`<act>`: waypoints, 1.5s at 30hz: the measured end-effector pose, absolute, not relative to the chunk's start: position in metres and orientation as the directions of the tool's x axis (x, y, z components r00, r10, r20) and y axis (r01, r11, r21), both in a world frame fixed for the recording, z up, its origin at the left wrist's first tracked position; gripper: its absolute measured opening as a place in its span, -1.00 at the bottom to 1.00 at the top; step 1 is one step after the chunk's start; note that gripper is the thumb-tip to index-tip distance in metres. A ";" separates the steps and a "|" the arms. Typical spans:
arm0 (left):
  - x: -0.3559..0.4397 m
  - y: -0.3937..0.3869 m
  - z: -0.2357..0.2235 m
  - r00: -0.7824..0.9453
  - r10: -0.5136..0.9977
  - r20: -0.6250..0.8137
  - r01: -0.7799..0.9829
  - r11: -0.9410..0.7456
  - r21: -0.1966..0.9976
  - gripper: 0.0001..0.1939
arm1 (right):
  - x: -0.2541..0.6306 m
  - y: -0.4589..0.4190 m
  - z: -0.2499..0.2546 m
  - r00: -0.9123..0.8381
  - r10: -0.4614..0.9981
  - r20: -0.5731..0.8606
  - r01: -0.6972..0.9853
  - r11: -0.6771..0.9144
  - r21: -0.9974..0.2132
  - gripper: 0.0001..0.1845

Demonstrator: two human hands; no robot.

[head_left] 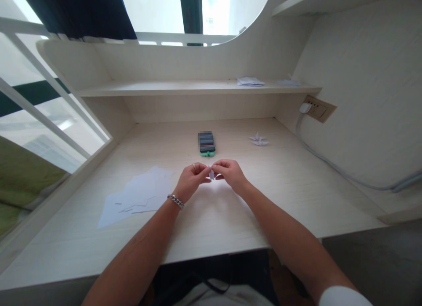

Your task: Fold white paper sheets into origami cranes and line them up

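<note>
Between my two hands, just above the middle of the desk, is a small piece of folded white paper [211, 175]. My left hand [194, 176], with a ring and a chain bracelet at the wrist, pinches its left side. On the right side, my right hand [229, 172] pinches the same paper between thumb and fingers. The fingers cover much of it, so its exact folded shape cannot be made out. Beyond my hands lies a phone [206, 142] with a green lower edge. Small folded paper cranes [259, 140] rest to the right of the phone.
Loose white sheets [138, 194] spread over the left of the desk [296, 200]. Folded papers [250, 81] lie on the shelf [184, 88] at the back. A grey cable [329, 165] runs from a wall socket [319, 108] down the right side. White rails stand at left.
</note>
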State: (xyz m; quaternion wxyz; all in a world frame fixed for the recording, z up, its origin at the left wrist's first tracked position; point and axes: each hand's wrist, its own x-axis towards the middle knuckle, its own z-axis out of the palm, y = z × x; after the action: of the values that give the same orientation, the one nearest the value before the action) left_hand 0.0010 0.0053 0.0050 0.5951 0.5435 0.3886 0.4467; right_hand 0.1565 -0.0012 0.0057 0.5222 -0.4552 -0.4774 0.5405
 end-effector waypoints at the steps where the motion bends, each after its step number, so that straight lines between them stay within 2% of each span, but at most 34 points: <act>1: 0.001 0.005 0.005 0.308 0.951 0.021 -0.131 0.021 0.991 -0.67 | 0.157 -0.001 0.007 -0.042 0.999 -0.009 -0.143 -0.015 -0.990 -0.84; 5: 0.001 0.006 0.005 0.298 0.955 0.018 -0.164 0.033 0.986 -0.69 | 0.157 -0.001 0.005 -0.041 0.999 0.002 -0.123 -0.003 -0.992 -0.83; 9: 0.001 0.007 0.003 0.184 0.977 0.105 -0.033 -0.100 0.994 -0.70 | 0.156 -0.002 0.000 0.001 0.979 0.202 0.094 0.201 -0.975 -0.81; 12: 0.001 0.008 0.000 0.136 0.966 0.221 0.026 -0.227 0.974 -0.73 | 0.154 -0.004 -0.002 0.015 0.928 0.372 0.337 0.346 -0.876 -0.82; 14: 0.001 0.008 -0.002 0.154 0.952 0.264 0.047 -0.273 0.961 -0.68 | 0.154 -0.006 -0.002 -0.021 0.894 0.448 0.465 0.406 -0.787 -0.82; 16: 0.001 0.007 -0.003 0.182 0.940 0.287 0.108 -0.309 0.945 -0.66 | 0.154 -0.007 -0.002 -0.070 0.868 0.492 0.555 0.443 -0.704 -0.82; 19: 0.001 0.006 -0.004 0.194 0.929 0.315 0.209 -0.353 0.912 -0.74 | 0.155 -0.008 -0.001 -0.116 0.847 0.518 0.635 0.464 -0.618 -0.85; 27: 0.001 0.005 -0.005 0.169 0.911 0.377 0.262 -0.410 0.874 -0.81 | 0.155 -0.012 0.002 -0.189 0.843 0.504 0.739 0.460 -0.492 -0.82; 36: 0.002 0.006 -0.007 0.109 0.924 0.366 0.192 -0.381 0.904 -0.84 | 0.155 -0.008 -0.001 -0.096 0.865 0.492 0.638 0.433 -0.637 -0.83; 39: 0.002 0.007 -0.008 0.114 0.926 0.360 0.181 -0.376 0.909 -0.83 | 0.155 -0.008 -0.001 -0.084 0.869 0.487 0.630 0.425 -0.650 -0.85; 45: 0.000 0.004 -0.003 0.131 0.898 0.420 0.370 -0.438 0.819 -0.89 | 0.155 -0.008 0.000 -0.095 0.877 0.472 0.638 0.417 -0.647 -0.86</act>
State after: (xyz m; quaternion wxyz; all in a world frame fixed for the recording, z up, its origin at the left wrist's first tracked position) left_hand 0.0004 0.0037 -0.0027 0.2756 0.6998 0.4531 0.4787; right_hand 0.1554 -0.0084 0.0000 0.4252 -0.5213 -0.7265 0.1403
